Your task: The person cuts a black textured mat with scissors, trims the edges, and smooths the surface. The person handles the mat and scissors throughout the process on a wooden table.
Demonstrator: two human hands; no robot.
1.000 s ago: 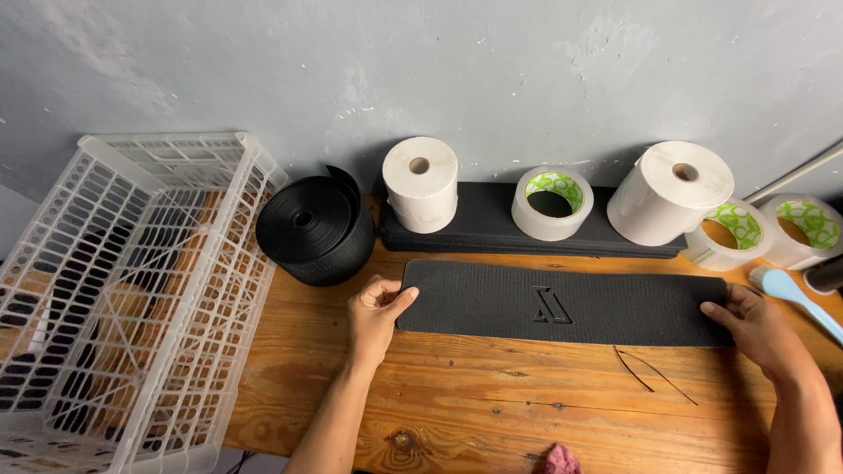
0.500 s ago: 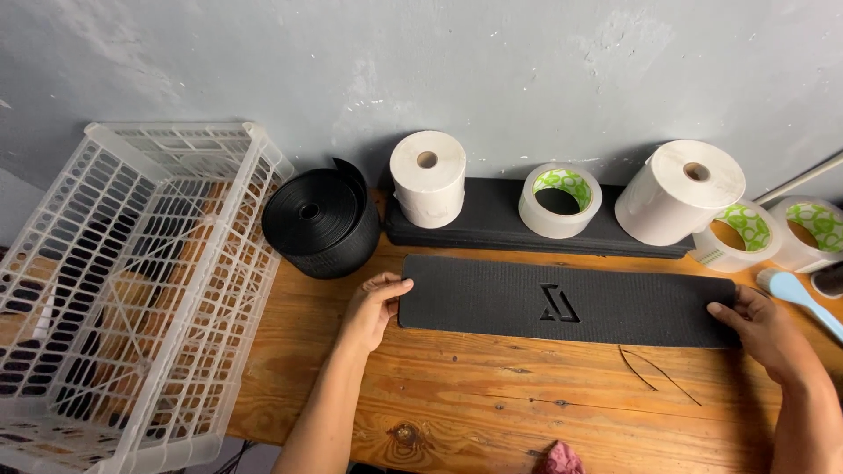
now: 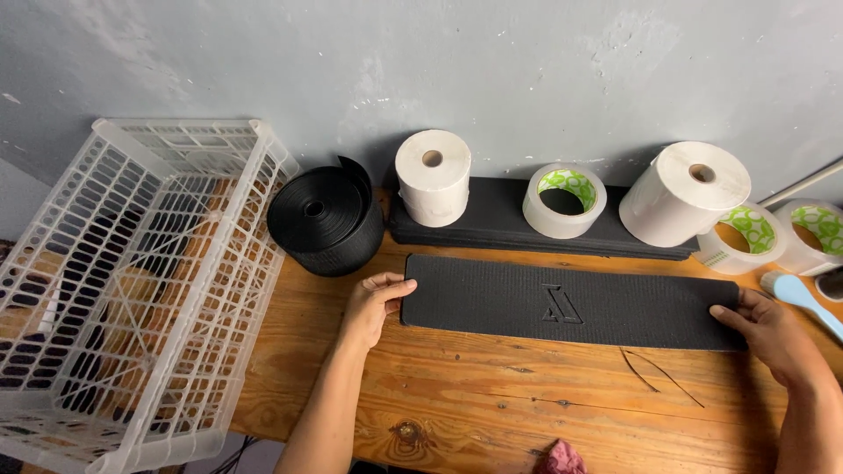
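A long black textured foam strip [image 3: 571, 300] with an embossed triangular mark lies flat on the wooden table [image 3: 492, 395]. My left hand [image 3: 373, 303] grips its left end, thumb on top. At the strip's right end my right hand [image 3: 771, 329] holds the edge the same way. Both forearms reach in from the bottom of the view.
A white plastic lattice basket [image 3: 132, 281] stands at the left. Along the wall sit a black rolled band [image 3: 325, 219], two white paper rolls [image 3: 432, 175] [image 3: 683, 193] and a tape roll [image 3: 564, 200] on a black block, further tape rolls [image 3: 746, 237], a blue handle [image 3: 803, 297].
The view has shifted slightly. Both hands stay on the strip's ends; the strip has barely moved on the table.
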